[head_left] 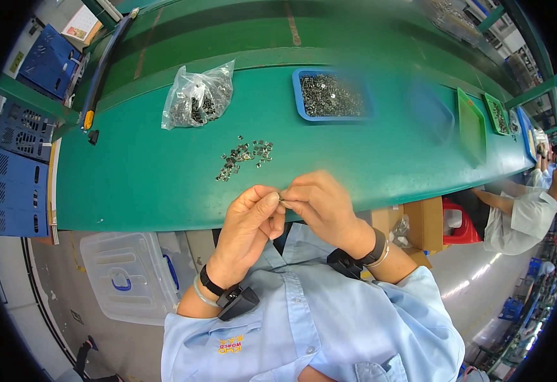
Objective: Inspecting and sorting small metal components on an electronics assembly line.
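Observation:
My left hand (253, 219) and my right hand (321, 207) meet above the near edge of the green worktable (157, 184). Fingertips of both are pinched on one small metal part (281, 198); its exact shape is mostly hidden by the fingers. Just beyond my hands lies a loose pile of small shiny metal pieces (243, 156). Farther back on the left sits a clear plastic bag (197, 95) with more dark metal pieces inside. A blue tray (327, 118) full of the same kind of small pieces stands at the back middle.
To the right are a green tray (471, 124) and a smaller green tray (496, 113) with parts. A clear lidded box (128, 274) stands on the floor at left, cardboard boxes (423, 223) at right. Another person (521, 219) sits farther right. Blue crates (17, 197) flank the table's left.

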A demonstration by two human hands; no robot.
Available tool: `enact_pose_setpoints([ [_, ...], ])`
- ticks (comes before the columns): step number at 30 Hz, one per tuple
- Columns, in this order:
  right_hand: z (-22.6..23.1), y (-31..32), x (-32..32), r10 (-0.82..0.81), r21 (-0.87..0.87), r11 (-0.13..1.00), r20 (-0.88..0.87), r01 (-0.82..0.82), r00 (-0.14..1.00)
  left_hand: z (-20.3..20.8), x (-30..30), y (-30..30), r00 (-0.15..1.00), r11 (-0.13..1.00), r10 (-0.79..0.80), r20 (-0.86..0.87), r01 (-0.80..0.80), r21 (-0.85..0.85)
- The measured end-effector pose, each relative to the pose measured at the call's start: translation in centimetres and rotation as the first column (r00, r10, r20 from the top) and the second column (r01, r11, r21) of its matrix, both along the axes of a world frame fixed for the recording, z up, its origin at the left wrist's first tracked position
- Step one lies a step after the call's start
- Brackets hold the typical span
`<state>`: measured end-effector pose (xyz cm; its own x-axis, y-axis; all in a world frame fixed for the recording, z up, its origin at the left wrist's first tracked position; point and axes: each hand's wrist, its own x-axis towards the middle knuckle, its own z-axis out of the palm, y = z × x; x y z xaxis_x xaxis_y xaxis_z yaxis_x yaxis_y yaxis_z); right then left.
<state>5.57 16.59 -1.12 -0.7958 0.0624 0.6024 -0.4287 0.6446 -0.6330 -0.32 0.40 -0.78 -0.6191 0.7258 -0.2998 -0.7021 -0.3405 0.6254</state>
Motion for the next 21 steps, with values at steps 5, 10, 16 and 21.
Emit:
enact_pose_setpoints([
  [5, 0.3, 0.0, 0.1, 0.023, -0.004, 1.0, -0.004, -0.023, 1.0, 0.0, 0.1, 0.1, 1.0, 1.0, -0.003, 0.005, 0.003, 0.0],
  [10, -0.2, -0.4, 0.3, 0.03, -0.064, 0.997, -0.026, -0.032, 0.999, -0.5, 0.3, 0.2, 1.0, 0.998, -0.008, 0.011, 0.007, 0.062],
  [16, -0.9, -0.5, 0.6, 0.026, -0.124, 0.992, -0.024, -0.029, 0.999, -1.0, 0.6, 0.5, 0.998, 0.992, -0.001, 0.065, -0.007, 0.125],
  [21, -0.7, -0.3, 0.5, 0.029, -0.126, 0.992, -0.002, -0.029, 1.0, -0.9, 0.4, 0.5, 1.0, 0.995, -0.013, 0.015, 0.012, 0.099],
])
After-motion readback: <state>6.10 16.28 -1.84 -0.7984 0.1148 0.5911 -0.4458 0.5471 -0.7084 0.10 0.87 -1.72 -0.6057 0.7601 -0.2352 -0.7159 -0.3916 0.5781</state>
